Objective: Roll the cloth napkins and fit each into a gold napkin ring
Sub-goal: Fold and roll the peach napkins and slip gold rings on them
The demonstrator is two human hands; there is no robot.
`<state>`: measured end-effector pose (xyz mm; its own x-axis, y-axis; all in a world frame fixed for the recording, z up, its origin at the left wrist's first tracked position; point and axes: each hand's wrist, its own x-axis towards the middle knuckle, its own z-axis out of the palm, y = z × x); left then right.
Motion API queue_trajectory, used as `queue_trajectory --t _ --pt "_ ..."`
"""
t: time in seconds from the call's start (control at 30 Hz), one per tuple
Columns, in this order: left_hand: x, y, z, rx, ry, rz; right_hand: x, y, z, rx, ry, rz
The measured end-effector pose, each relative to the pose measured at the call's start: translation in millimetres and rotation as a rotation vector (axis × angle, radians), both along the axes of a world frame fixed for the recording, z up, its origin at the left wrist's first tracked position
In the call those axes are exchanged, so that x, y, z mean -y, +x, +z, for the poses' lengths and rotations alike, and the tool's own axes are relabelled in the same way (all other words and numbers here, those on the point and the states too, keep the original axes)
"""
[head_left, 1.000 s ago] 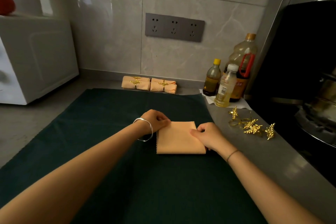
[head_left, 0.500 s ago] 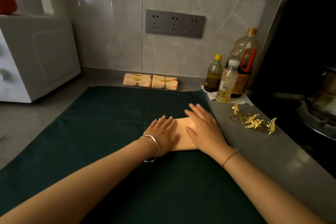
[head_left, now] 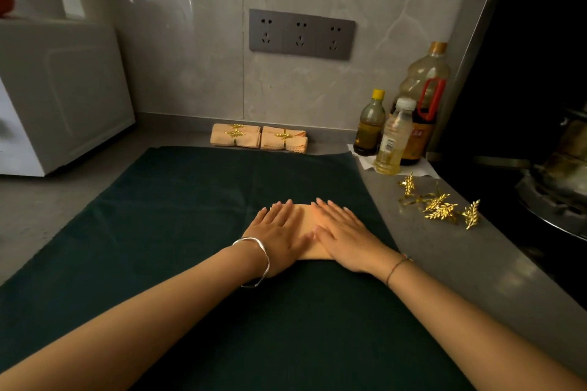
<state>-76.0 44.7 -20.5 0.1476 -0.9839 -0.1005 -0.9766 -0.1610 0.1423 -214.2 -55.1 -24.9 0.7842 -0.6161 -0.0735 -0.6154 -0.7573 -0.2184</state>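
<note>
- Both hands are now lying flat on the folded napkin, where a second ago their fingertips were pinching its edges. The left hand and right hand are pressing side by side, thumbs touching.
- Neither grip is closing on anything: the fingers are stretching straight, palms down.
- The napkin is showing only between the hands, lying on the right part of the green cloth.
- That cloth is spreading wide leftward and toward the person; its right edge is running just beside the right hand, with grey tabletop beyond.
- Loose gold rings are lying clustered there, apart from the hand.
- Two ringed napkins are sitting against the wall past the far edge.
- Bottles are standing in the corner beside the stove; a white appliance is bounding the left.
</note>
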Motion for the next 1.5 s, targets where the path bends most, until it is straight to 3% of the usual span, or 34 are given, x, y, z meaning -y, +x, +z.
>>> queue_trajectory --t 0.17,0.27,0.37,0.5,0.6,0.77,1.03,1.13,1.27,1.5 --pt "-23 5 12 0.170 -0.004 -0.145 1 0 2 0.004 0.017 0.026" --pt "-30 10 22 0.182 0.035 -0.195 -1 -10 8 0.108 0.062 0.084" --pt "-30 15 27 0.165 0.053 -0.249 -5 -34 17 0.162 -0.036 0.178" --pt "-28 17 26 0.189 0.051 -0.275 -16 -58 27 0.053 -0.226 0.222" --pt "-25 12 28 0.235 0.073 -0.245 -21 -55 27 0.018 -0.231 0.199" --pt "-21 8 32 0.305 0.044 -0.237 -26 -50 29 0.127 -0.223 0.105" --pt "-57 3 17 0.401 -0.027 -0.385 -50 -75 21 0.220 -0.312 0.244" --pt "-65 8 10 0.325 -0.093 -0.390 -44 -78 12 0.301 -0.243 0.221" --pt "-75 14 15 0.185 -0.461 -0.371 -37 -78 14 0.430 -0.027 0.179" --pt "-63 26 11 -0.282 -0.473 -0.057 -26 -66 12 0.693 0.310 -0.025"
